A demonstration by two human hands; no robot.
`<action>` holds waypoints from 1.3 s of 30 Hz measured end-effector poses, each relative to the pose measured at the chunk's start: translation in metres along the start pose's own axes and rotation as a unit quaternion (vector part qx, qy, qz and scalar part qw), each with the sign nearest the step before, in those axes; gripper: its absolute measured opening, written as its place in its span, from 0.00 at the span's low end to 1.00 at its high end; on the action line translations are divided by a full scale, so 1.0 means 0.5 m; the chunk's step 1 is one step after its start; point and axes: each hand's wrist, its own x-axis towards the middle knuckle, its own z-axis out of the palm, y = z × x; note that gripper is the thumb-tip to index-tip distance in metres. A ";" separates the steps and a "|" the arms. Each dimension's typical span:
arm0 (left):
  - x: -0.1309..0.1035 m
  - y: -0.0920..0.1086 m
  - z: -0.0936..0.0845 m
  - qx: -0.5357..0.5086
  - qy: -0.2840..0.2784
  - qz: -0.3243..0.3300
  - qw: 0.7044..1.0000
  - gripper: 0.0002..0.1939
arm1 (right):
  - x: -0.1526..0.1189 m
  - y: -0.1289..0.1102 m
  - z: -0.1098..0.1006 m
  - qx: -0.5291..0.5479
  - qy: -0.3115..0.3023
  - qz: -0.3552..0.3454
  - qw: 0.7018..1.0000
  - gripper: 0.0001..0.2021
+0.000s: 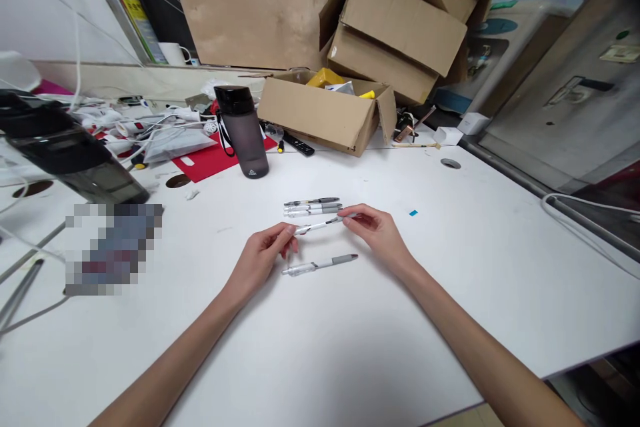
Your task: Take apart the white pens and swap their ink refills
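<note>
A white pen [318,225] is held between my two hands, slightly tilted with its right end higher. My left hand [266,251] pinches its left end, and my right hand [373,232] pinches the other end between thumb and fingers. Just beyond it, several pens [311,209] lie side by side on the white table, the farthest one darker than the others. Nearer to me, a clear and grey pen [321,265] lies by itself on the tabletop, its grey grip toward the right.
A dark water bottle [245,137] and an open cardboard box [313,113] stand at the back. Tangled cables and a red folder [207,159] lie back left, near a larger bottle [75,153]. A small blue scrap [413,213] lies right of my hand.
</note>
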 end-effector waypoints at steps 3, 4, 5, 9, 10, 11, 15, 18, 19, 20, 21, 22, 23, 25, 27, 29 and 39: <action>0.001 0.001 -0.004 0.000 0.001 0.010 1.000 0.22 | -0.001 0.001 0.007 -0.014 0.019 -0.016 1.000 0.08; 0.001 0.002 -0.004 0.002 0.002 0.012 1.000 0.22 | -0.001 0.002 0.010 -0.017 0.022 -0.021 0.999 0.08; 0.000 0.003 -0.005 0.004 0.003 0.013 1.000 0.22 | -0.001 0.003 0.012 -0.017 0.023 -0.025 0.999 0.08; -0.001 0.007 -0.003 0.017 0.007 0.010 1.000 0.22 | -0.002 0.003 0.016 -0.023 0.033 -0.031 0.999 0.09; -0.001 0.008 -0.002 0.018 0.009 0.009 1.000 0.22 | -0.003 0.002 0.017 -0.028 0.037 -0.033 0.998 0.09; -0.001 0.009 -0.001 0.019 0.012 0.009 1.000 0.22 | -0.003 0.000 0.016 -0.034 0.040 -0.035 0.998 0.09; -0.001 0.012 0.001 0.011 0.019 0.007 1.000 0.22 | -0.006 -0.008 0.014 -0.038 0.048 -0.039 0.997 0.09; -0.003 0.014 0.003 0.005 0.019 0.008 1.000 0.21 | -0.006 -0.011 0.013 -0.032 0.058 -0.039 0.997 0.08; -0.004 0.015 0.003 0.004 0.017 0.009 1.000 0.21 | -0.007 -0.012 0.013 -0.031 0.058 -0.040 0.997 0.08; -0.005 0.016 0.003 0.003 0.015 0.011 1.000 0.21 | -0.007 -0.012 0.014 -0.031 0.054 -0.040 0.997 0.08; -0.006 0.016 0.002 0.002 0.013 0.012 1.000 0.21 | -0.007 -0.013 0.015 -0.033 0.049 -0.042 0.997 0.07; -0.007 0.017 0.002 0.001 0.010 0.012 1.000 0.20 | -0.008 -0.013 0.016 -0.036 0.043 -0.044 0.997 0.08; -0.007 0.017 0.002 0.000 0.009 0.012 1.000 0.20 | -0.008 -0.014 0.016 -0.039 0.037 -0.047 0.997 0.08; -0.007 0.017 0.002 0.001 0.007 0.010 1.000 0.20 | -0.010 -0.015 0.017 -0.041 0.031 -0.050 0.997 0.08; -0.007 0.016 0.003 0.002 0.009 0.009 1.000 0.20 | -0.011 -0.016 0.017 -0.036 0.035 -0.048 0.998 0.09; -0.007 0.015 0.003 0.004 0.014 0.006 1.000 0.20 | -0.011 -0.018 0.015 -0.032 0.050 -0.043 0.997 0.09; -0.005 0.008 0.002 -0.001 0.024 0.009 1.000 0.19 | -0.009 -0.018 0.002 -0.033 0.120 -0.023 0.992 0.07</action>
